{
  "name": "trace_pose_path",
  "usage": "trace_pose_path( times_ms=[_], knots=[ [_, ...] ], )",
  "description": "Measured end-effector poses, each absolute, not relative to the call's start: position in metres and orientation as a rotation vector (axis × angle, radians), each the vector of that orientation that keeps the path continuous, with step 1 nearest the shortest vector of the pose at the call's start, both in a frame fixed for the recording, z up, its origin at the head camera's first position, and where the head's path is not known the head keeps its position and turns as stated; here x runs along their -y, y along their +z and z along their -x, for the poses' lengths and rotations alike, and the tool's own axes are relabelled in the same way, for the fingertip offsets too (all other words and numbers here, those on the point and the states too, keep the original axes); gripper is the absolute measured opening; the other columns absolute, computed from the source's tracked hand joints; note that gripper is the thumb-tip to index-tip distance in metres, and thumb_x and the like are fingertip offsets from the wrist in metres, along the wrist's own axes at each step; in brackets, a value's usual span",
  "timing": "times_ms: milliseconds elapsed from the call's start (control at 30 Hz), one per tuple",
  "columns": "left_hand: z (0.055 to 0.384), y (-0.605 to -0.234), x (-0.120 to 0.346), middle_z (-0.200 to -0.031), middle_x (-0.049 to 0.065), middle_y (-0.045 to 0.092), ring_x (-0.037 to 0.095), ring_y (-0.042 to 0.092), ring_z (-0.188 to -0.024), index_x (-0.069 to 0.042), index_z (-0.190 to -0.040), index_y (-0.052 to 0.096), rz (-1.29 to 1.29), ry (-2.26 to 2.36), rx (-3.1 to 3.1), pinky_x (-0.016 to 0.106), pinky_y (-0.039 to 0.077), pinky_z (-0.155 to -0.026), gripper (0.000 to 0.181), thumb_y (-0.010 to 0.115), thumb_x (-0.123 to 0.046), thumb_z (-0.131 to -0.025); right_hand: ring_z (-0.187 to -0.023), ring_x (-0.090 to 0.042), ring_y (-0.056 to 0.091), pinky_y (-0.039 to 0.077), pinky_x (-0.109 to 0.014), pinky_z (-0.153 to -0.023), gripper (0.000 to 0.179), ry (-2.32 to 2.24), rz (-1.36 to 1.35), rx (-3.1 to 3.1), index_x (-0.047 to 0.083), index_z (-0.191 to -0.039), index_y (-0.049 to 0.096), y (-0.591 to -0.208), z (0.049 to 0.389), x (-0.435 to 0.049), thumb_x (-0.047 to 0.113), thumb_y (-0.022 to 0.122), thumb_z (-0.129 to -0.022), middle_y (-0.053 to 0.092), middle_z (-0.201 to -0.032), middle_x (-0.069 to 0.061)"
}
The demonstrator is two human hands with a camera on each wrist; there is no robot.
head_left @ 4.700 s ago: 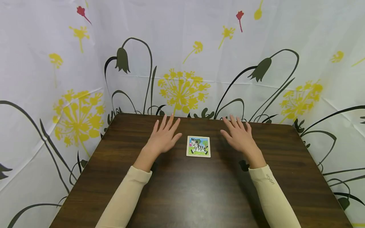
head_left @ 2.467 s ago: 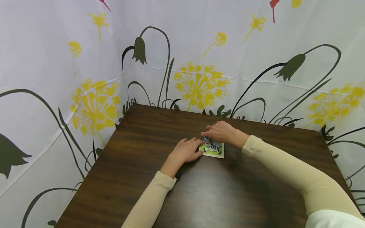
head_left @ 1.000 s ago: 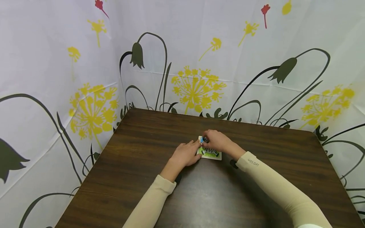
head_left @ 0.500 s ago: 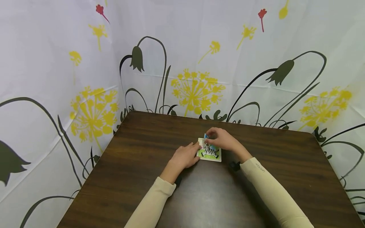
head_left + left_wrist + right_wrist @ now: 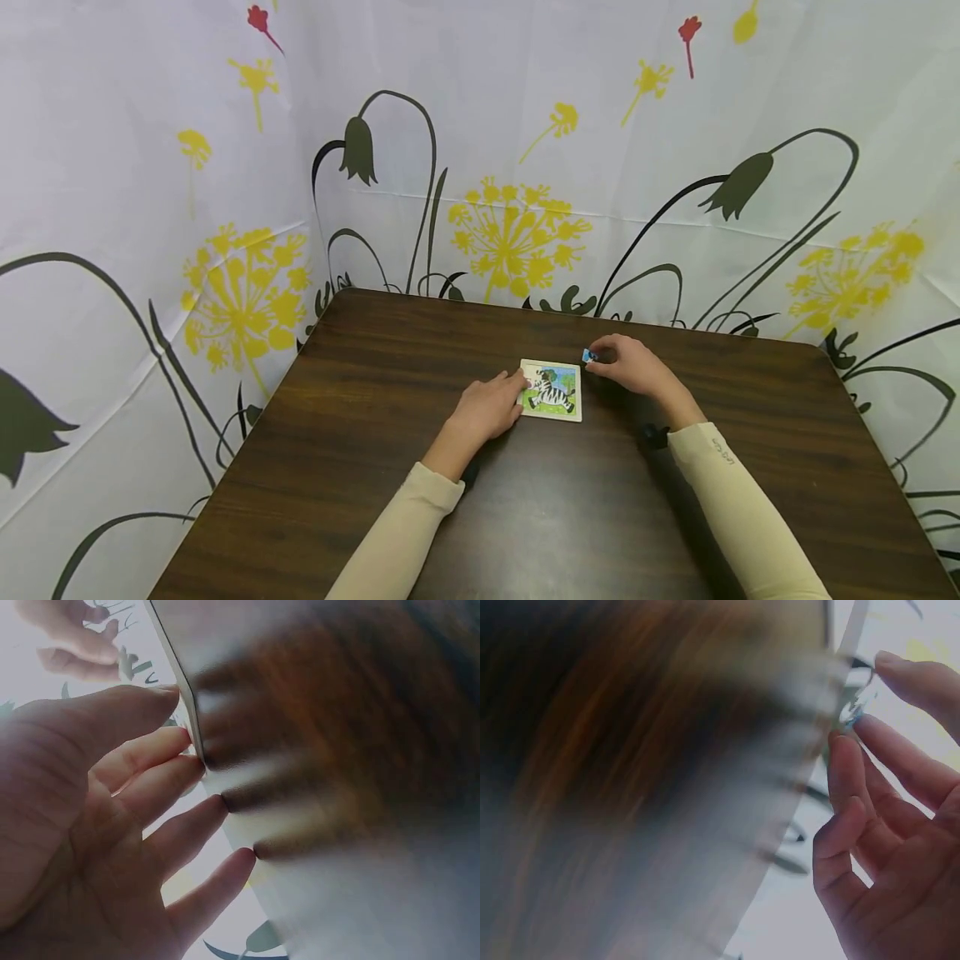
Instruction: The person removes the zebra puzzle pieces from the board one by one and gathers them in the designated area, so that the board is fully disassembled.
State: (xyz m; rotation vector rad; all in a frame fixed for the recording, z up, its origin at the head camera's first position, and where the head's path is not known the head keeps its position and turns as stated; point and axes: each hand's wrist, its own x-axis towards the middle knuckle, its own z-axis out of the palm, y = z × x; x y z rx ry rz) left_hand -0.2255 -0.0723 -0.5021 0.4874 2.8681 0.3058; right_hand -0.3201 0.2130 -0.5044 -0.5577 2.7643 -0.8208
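Observation:
A small square zebra jigsaw puzzle (image 5: 579,398) in a pale wooden frame lies flat on the table, its upper left corner showing bare pale board. My left hand (image 5: 486,408) rests at the puzzle's left edge, fingers extended; in the left wrist view the left hand's fingertips (image 5: 241,859) touch the tabletop and its thumb lies by the frame. Just beyond the puzzle's right side, my right hand (image 5: 628,364) pinches a small blue puzzle piece (image 5: 588,356) between thumb and fingers. In the right wrist view the puzzle piece (image 5: 851,711) is blurred.
The dark wooden table (image 5: 375,367) reaches back to a white curtain (image 5: 420,50) printed with flowers. Dark wood lies around the puzzle on every side. A black strap (image 5: 655,435) shows under the right wrist.
My right hand came to the puzzle, took hold of the blue piece at its upper left corner, lifted it out and carried it right, past the frame. My left hand moved onto the puzzle's left edge.

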Motion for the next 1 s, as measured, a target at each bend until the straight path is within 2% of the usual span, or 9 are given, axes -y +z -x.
trace_pose_path(
  times_ms=[133, 400, 633, 867, 1000],
  knots=[
    [0.225, -0.502, 0.073, -0.173, 0.003, 0.042, 0.025, 0.042, -0.160, -0.023, -0.159, 0.053, -0.475, 0.318, -2.852, 0.059, 0.041, -0.125, 0.054, 0.068, -0.036, -0.108, -0.129, -0.041, 0.063, 0.052, -0.064, -0.109, 0.043, -0.731, 0.524, -2.772, 0.002, -0.134, 0.072, -0.508, 0.320, -0.225, 0.030, 0.076, -0.101, 0.069, -0.137, -0.022],
    [0.226, -0.501, 0.072, -0.172, 0.003, 0.043, 0.026, 0.042, -0.160, -0.024, -0.159, 0.052, -0.457, 0.339, -2.847, 0.060, 0.040, -0.125, 0.058, 0.071, -0.038, -0.106, -0.108, -0.032, 0.066, 0.056, -0.058, -0.095, 0.038, -0.656, 0.560, -2.804, 0.005, -0.129, 0.075, -0.514, 0.318, -0.225, 0.028, 0.078, -0.099, 0.065, -0.125, -0.017],
    [0.226, -0.502, 0.071, -0.168, 0.005, 0.050, 0.028, 0.045, -0.158, -0.020, -0.156, 0.054, -0.459, 0.370, -2.858, 0.061, 0.041, -0.124, 0.055, 0.072, -0.036, -0.105, -0.114, -0.036, 0.066, 0.056, -0.063, -0.098, 0.043, -0.607, 0.517, -2.805, 0.007, -0.133, 0.072, -0.508, 0.316, -0.221, 0.032, 0.077, -0.100, 0.064, -0.131, -0.018],
    [0.225, -0.501, 0.072, -0.170, 0.005, 0.047, 0.028, 0.044, -0.159, -0.020, -0.155, 0.056, -0.457, 0.385, -2.847, 0.061, 0.040, -0.125, 0.055, 0.072, -0.037, -0.105, -0.125, -0.037, 0.067, 0.055, -0.063, -0.103, 0.039, -0.647, 0.573, -2.851, 0.008, -0.136, 0.070, -0.495, 0.310, -0.194, 0.031, 0.072, -0.104, 0.067, -0.136, -0.016],
    [0.226, -0.502, 0.072, -0.170, 0.004, 0.047, 0.027, 0.044, -0.159, -0.021, -0.153, 0.056, -0.455, 0.382, -2.838, 0.061, 0.040, -0.125, 0.053, 0.071, -0.038, -0.106, -0.112, -0.030, 0.072, 0.059, -0.055, -0.096, 0.034, -0.661, 0.676, -2.786, 0.011, -0.133, 0.072, -0.495, 0.309, -0.166, 0.029, 0.073, -0.104, 0.074, -0.125, -0.011]
  ],
)
